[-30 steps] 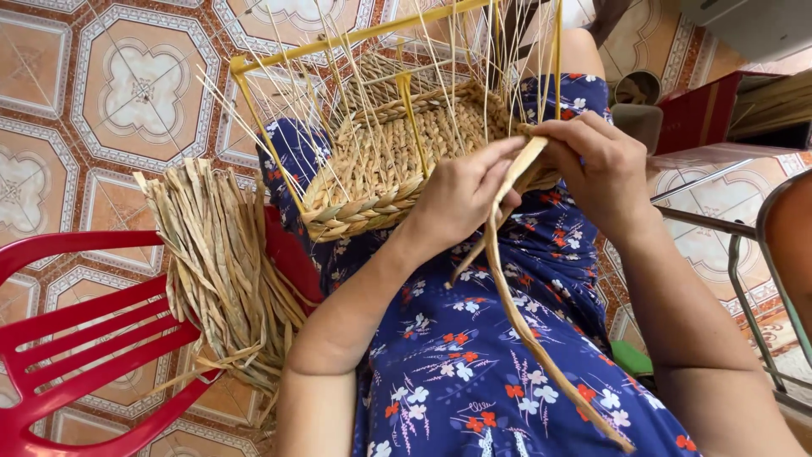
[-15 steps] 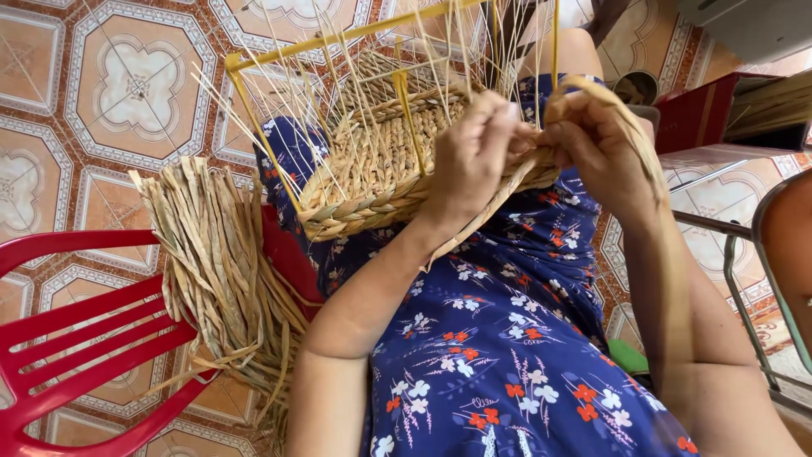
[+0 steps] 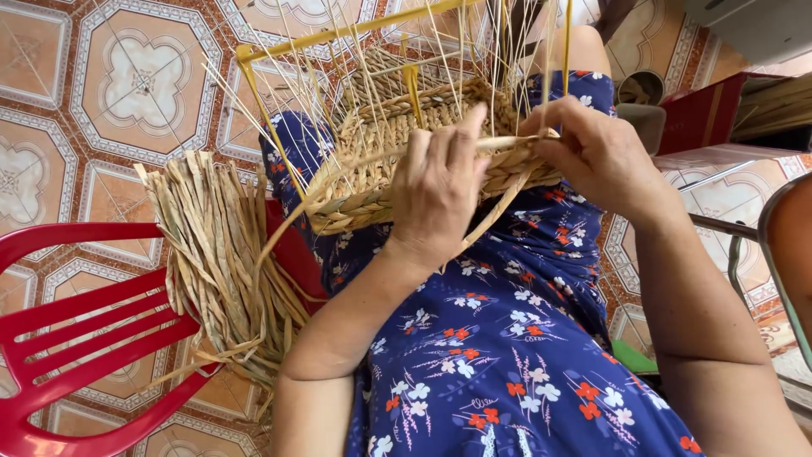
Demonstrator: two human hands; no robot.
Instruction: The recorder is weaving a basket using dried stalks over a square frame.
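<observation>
Half-woven basket (image 3: pixel 423 161) on yellow wire frame (image 3: pixel 338 34), resting on the lap over a blue floral dress (image 3: pixel 507 338); taken here as landmark.

Change against half a second earlier: straw strand (image 3: pixel 507 144), then hanging loose from the basket's near wall, now pulled level and taut along the top course of that wall. Left hand (image 3: pixel 440 190) shifted from a raised grip to a flat press on the near wall, fingers (image 3: pixel 461 140) curled over the strand and closed on it. Right hand (image 3: pixel 600 156) at the basket's right corner, fingertips pinched shut on the strand's free end. Judged meaning: one pass of the weave drawn tight, strand ready for tucking behind the next upright.

Edges and room: thin upright stakes (image 3: pixel 516 51) standing close above the basket rim, crowding any lift of the fingers. Free tail of the strand trailing below the basket toward the lap. Left of the basket, bundle of dry straw (image 3: pixel 220 254) draped over a red plastic chair (image 3: pixel 76 338), near but apart. Right of the basket, metal chair frame (image 3: pixel 744 254) and a red box (image 3: pixel 702 110), well apart. Open tiled floor (image 3: pixel 101 101) beyond the basket's left side, widest room for swinging a long strand.
</observation>
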